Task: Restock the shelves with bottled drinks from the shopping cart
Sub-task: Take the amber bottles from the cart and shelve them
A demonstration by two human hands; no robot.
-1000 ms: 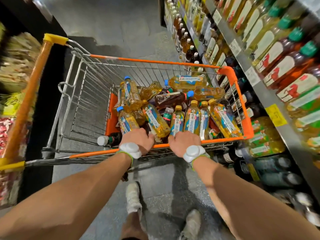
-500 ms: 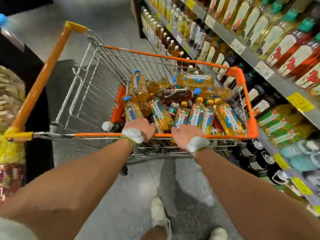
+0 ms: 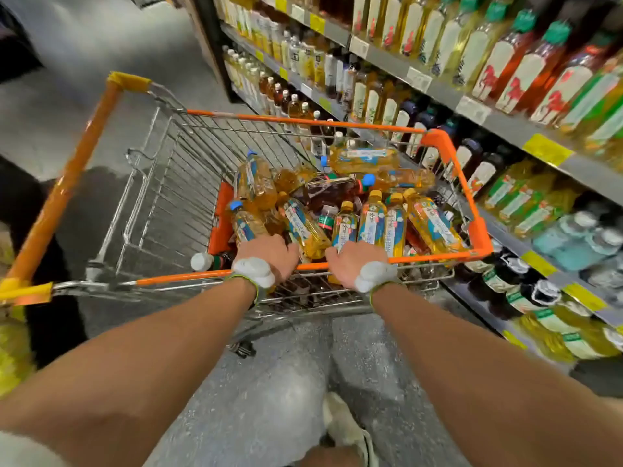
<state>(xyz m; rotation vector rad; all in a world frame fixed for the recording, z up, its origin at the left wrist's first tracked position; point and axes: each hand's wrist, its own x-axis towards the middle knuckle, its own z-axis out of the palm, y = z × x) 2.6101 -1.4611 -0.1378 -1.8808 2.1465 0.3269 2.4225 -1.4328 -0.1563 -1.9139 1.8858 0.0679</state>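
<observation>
Standing close along cart (image 3: 303, 121) right: stocked shelves (image 3: 502, 122)

I can't read any text for certain. The yellow-capped bottles (image 3: 372, 220) at the near edge of the cart (image 3: 303, 120) carry blue-and-white labels (image 3: 345, 230) with dark characters running down them, too blurred for me to name. The tall bottles (image 3: 521, 75) on the shelf (image 3: 502, 124) show white labels with a red figure and no legible words. Yellow tags (image 3: 546, 150) and white tags (image 3: 473, 109) line the shelf edges, and their print is smeared.
</observation>
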